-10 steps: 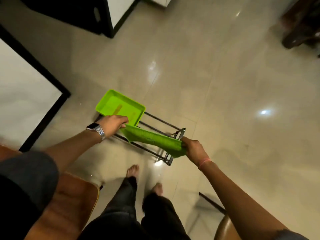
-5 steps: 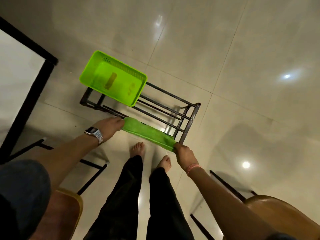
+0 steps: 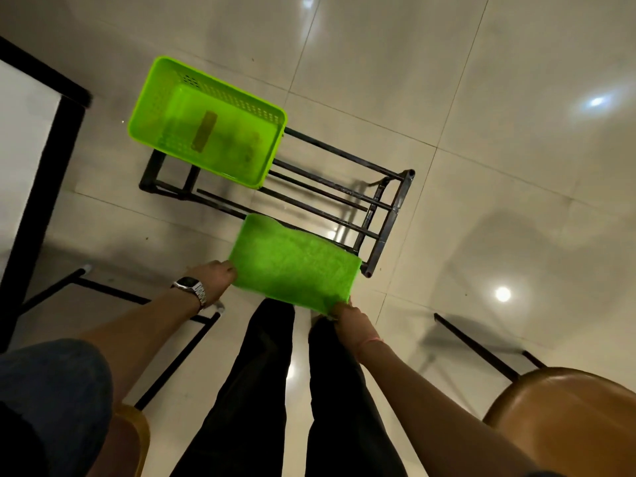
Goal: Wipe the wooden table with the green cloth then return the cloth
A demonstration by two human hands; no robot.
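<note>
The green cloth (image 3: 292,265) is spread out flat between my hands, just in front of a low black metal rack (image 3: 382,215). My left hand (image 3: 215,278), with a metal watch on the wrist, pinches the cloth's near left corner. My right hand (image 3: 346,316) pinches its near right corner. The cloth's far edge overlaps the rack's front rail. A bright green plastic basket (image 3: 165,98) sits on the rack's left end. The wooden table is out of view.
My legs in black trousers stand right behind the cloth. A brown chair seat (image 3: 568,418) is at the lower right, another chair (image 3: 132,438) at the lower left. A black-framed white panel (image 3: 44,160) stands on the left. The floor is glossy pale tile.
The cloth went from a narrow stretched strip to a wide open sheet, and both hands have drawn back toward my legs. The camera now looks more steeply down at the rack.
</note>
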